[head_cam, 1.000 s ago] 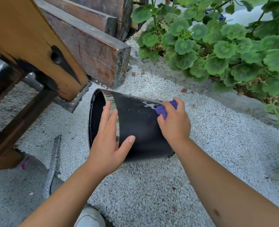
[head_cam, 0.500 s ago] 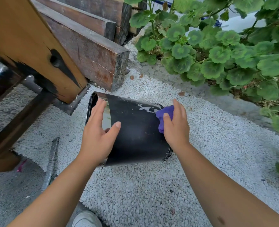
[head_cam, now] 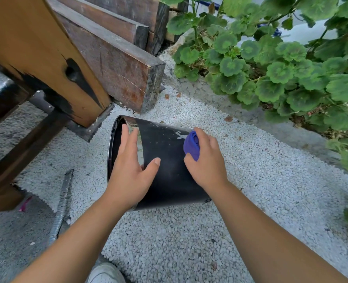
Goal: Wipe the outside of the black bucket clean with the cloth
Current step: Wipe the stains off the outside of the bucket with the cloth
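The black bucket [head_cam: 167, 160] lies on its side on white gravel, its open mouth facing left. White smears show on its upper wall near the base end. My left hand [head_cam: 132, 170] rests flat on the bucket near the rim, fingers spread, thumb out over the black wall. My right hand [head_cam: 208, 160] presses a bunched purple cloth [head_cam: 192, 145] against the bucket's upper right side, just beside the white smears.
Thick wooden beams [head_cam: 116, 58] and an orange-brown post [head_cam: 36, 50] stand close behind and left of the bucket. Green round-leaved plants [head_cam: 271, 64] fill the right. A ribbed metal bar [head_cam: 61, 203] lies on the ground at left. My shoe [head_cam: 105, 273] shows at the bottom.
My right hand with the cloth has slid down the bucket's side toward me. My left hand has shifted on the rim end, fingers now flatter on the wall.
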{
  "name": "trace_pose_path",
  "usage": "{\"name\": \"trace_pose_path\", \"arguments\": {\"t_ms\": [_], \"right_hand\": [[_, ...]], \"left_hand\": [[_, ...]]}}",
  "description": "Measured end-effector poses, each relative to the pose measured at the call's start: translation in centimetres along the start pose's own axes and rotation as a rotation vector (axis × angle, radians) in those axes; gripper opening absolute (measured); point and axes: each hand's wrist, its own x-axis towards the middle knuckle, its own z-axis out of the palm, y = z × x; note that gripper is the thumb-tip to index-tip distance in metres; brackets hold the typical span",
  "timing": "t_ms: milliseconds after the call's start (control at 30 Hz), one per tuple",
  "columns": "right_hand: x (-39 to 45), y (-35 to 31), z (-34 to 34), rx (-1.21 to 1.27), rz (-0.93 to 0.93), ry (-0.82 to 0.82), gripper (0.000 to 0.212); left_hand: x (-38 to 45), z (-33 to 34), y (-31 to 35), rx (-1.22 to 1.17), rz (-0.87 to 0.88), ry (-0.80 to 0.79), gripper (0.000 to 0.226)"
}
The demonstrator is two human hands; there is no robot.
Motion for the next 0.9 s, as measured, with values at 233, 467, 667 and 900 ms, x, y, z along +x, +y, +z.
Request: {"name": "trace_pose_path", "arguments": {"t_ms": [233, 467, 667, 900], "right_hand": [[1.5, -1.6, -1.2, 0.0, -0.012, 0.22, 0.061], [0.1, -5.6, 1.1, -0.118, -0.326, 0.128, 0.065], [0.5, -4.5, 1.8, 0.011, -0.246, 0.149, 0.044], [1.4, -0.4, 1.2, -0.062, -0.072, 0.089, 0.045]], "left_hand": [[-0.2, 0.8, 0.8, -0.015, 0.081, -0.025, 0.087], [-0.6, 0.8, 0.7, -0.088, 0.135, -0.027, 0.088], [-0.8, 1.0, 0.3, 0.027, 0.156, -0.02, 0.098], [-1.4, 0.4, -0.8, 0.022, 0.171, -0.014, 0.093]]}}
